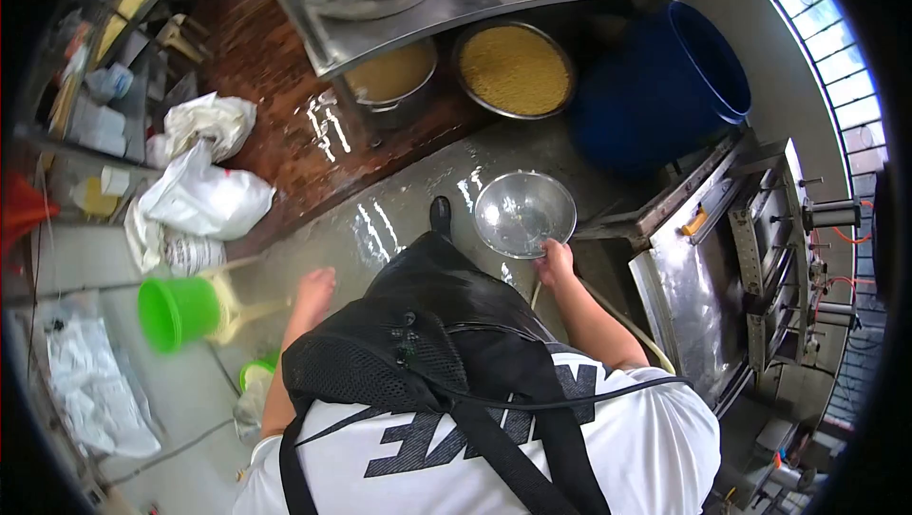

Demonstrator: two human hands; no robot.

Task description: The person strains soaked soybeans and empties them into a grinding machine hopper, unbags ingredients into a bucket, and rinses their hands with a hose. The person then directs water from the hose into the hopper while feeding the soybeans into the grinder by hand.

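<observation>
Floor: wet, shiny, slip risk. Metal table up front, blue barrel to its right, metal machine on the right side. White sacks off left, green bucket near them, tipped toward the camera. Wide basin with yellow grainy stuff sits by the table's near edge; metal pot beside it, partly under the tabletop.

Main thing: steel bowl, ahead and slightly right of the body, just short of the basin, apart from it. Inside shows glare and a few specks, no load visible.

Step in hand, judged: bowl being handled one-handed. Right hand is closed on the near rim, fingers pinching the edge. Left hand is out to the side, well apart from the bowl, fingers loosely curled; nothing seen in it, exact closure can't tell.

Next move, judged: calls for a firm rim pinch, wrist kept steady since one-sided hold lets bowl tip, plus careful footing.
</observation>
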